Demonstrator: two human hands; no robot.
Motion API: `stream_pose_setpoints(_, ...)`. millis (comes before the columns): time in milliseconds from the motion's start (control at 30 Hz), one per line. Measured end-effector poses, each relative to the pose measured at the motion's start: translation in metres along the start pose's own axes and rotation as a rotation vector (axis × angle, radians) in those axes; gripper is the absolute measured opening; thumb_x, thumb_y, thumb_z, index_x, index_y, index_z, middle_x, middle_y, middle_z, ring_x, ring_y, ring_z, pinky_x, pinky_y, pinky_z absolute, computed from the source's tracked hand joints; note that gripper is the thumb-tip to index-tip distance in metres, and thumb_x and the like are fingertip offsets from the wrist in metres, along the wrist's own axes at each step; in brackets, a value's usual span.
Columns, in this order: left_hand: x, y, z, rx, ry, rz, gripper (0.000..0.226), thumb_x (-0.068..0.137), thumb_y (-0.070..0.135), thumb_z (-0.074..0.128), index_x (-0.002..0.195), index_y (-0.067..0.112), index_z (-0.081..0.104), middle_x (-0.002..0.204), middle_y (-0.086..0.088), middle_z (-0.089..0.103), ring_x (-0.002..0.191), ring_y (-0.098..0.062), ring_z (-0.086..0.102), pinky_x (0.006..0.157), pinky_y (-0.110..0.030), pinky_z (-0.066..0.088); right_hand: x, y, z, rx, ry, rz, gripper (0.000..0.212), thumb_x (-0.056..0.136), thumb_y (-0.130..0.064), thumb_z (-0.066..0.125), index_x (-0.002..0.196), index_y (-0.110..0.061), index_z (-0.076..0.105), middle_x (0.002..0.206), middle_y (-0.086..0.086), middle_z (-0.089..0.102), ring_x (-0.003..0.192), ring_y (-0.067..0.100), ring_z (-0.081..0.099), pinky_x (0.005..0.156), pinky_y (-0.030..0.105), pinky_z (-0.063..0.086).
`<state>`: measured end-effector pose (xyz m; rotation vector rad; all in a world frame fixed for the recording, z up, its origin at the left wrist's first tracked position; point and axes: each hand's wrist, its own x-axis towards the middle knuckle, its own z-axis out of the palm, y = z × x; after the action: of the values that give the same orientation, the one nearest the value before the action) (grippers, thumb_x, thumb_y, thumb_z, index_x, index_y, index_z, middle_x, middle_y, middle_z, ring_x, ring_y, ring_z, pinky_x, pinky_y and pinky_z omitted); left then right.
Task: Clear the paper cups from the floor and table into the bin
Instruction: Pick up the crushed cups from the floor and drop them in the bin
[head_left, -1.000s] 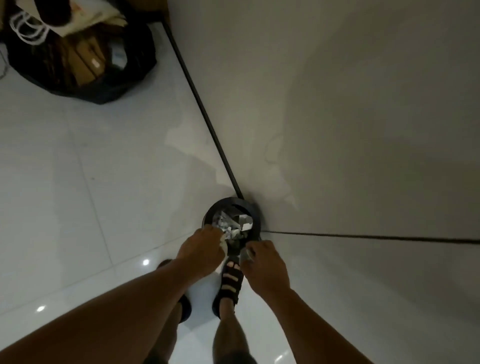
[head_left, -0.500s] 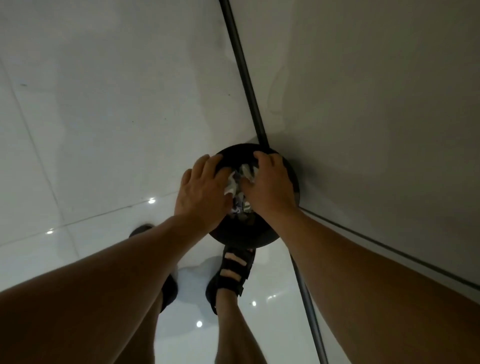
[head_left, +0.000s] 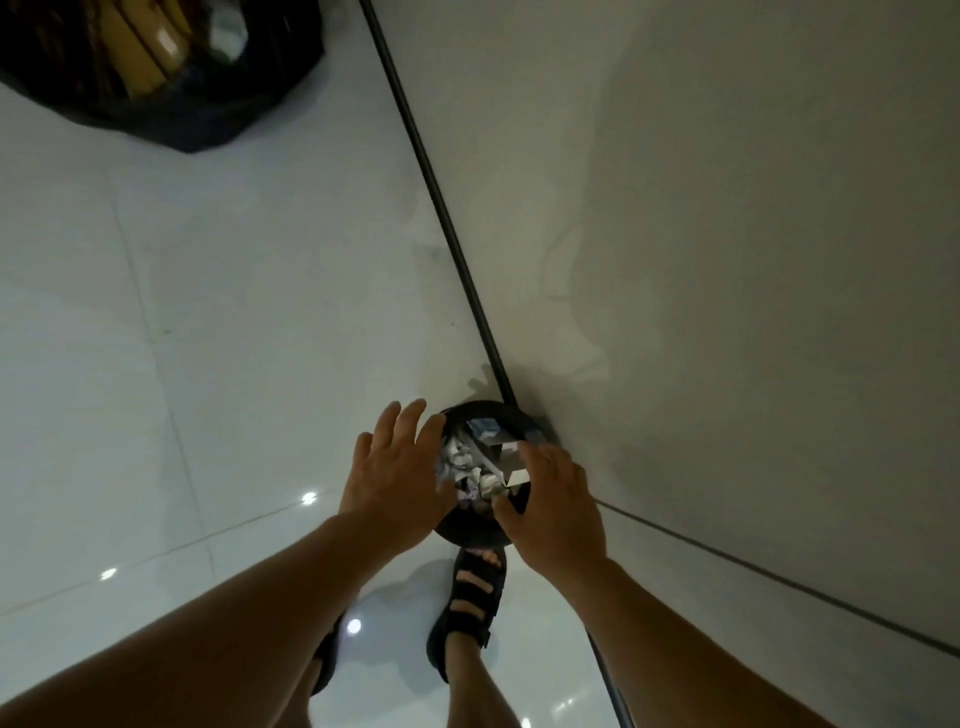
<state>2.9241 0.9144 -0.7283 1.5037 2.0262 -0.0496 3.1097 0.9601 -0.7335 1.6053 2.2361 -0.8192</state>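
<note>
The light is dim and grey-green, with no strong source in view. The glossy floor (head_left: 208, 312) throws back small white spots of glare, one just left of the left hand (head_left: 395, 467) and others nearer the person. A soft shadow pools at the foot of the wall (head_left: 727, 260) just beyond the right hand (head_left: 556, 499). The left hand's thumb edge is smeared (motion blur). Far beyond it, the black bag (head_left: 208, 119) sinks into murk. The skirting line (head_left: 441, 218) bows, and the left forearm (head_left: 234, 613) balloons toward the lower edge.
</note>
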Motion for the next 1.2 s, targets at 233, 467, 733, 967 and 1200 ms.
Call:
stream_pose_setpoints(233, -0.063, 0.036, -0.123, 0.126, -0.028, 0.229, 0.073, 0.09, 0.059, 0.042, 0.149, 0.025, 0.015, 0.16, -0.002, 0.006, 0.147, -0.028, -0.002, 0.116, -0.048, 0.017, -0.103, -0.054, -0.091, 0.057, 0.112, 0.116, 0.068, 0.089, -0.057, 0.049, 0.147, -0.034, 0.022, 0.153, -0.002, 0.027, 0.137, 0.019, 0.029, 0.104, 0.032, 0.039)
stream_pose_setpoints(467, -0.156, 0.091, -0.224, 0.259, -0.117, 0.525, 0.07, 0.086, 0.049, 0.051, 0.147, 0.026, 0.025, 0.156, 0.0, 0.015, 0.145, -0.024, 0.004, 0.114, -0.047, 0.019, -0.254, -0.093, -0.148, 0.137, 0.257, 0.33, 0.073, 0.09, -0.061, 0.045, 0.152, -0.033, 0.018, 0.155, -0.002, 0.023, 0.139, 0.021, 0.025, 0.105, 0.034, 0.037)
stream_pose_setpoints(733, -0.269, 0.196, -0.218, 0.511, -0.228, 0.905, 0.079, 0.087, 0.058, 0.047, 0.151, 0.026, 0.016, 0.16, 0.0, 0.005, 0.146, -0.022, -0.001, 0.116, -0.046, 0.01, -0.447, -0.067, -0.138, 0.351, 0.426, 0.719, 0.076, 0.09, -0.06, 0.049, 0.153, -0.034, 0.015, 0.158, -0.001, 0.018, 0.14, 0.024, 0.024, 0.106, 0.04, 0.039)
stream_pose_setpoints(967, -0.433, 0.302, -0.141, 0.695, -0.264, 1.286, 0.079, 0.088, 0.062, 0.044, 0.152, 0.028, 0.013, 0.16, 0.002, 0.004, 0.147, -0.021, -0.002, 0.118, -0.047, 0.008, -0.649, -0.044, -0.061, 0.573, 0.618, 1.1, 0.077, 0.089, -0.058, 0.054, 0.153, -0.033, 0.02, 0.157, 0.001, 0.022, 0.14, 0.023, 0.026, 0.109, 0.041, 0.038)
stream_pose_setpoints(1200, -0.66, 0.362, -0.018, 0.779, -0.278, 1.689, 0.074, 0.087, 0.058, 0.047, 0.148, 0.027, 0.022, 0.157, 0.001, 0.016, 0.145, -0.019, 0.008, 0.115, -0.046, 0.017, -0.863, -0.049, 0.05, 0.681, 0.704, 1.455, 0.075, 0.089, -0.057, 0.054, 0.152, -0.032, 0.021, 0.155, 0.002, 0.023, 0.139, 0.025, 0.027, 0.104, 0.042, 0.041)
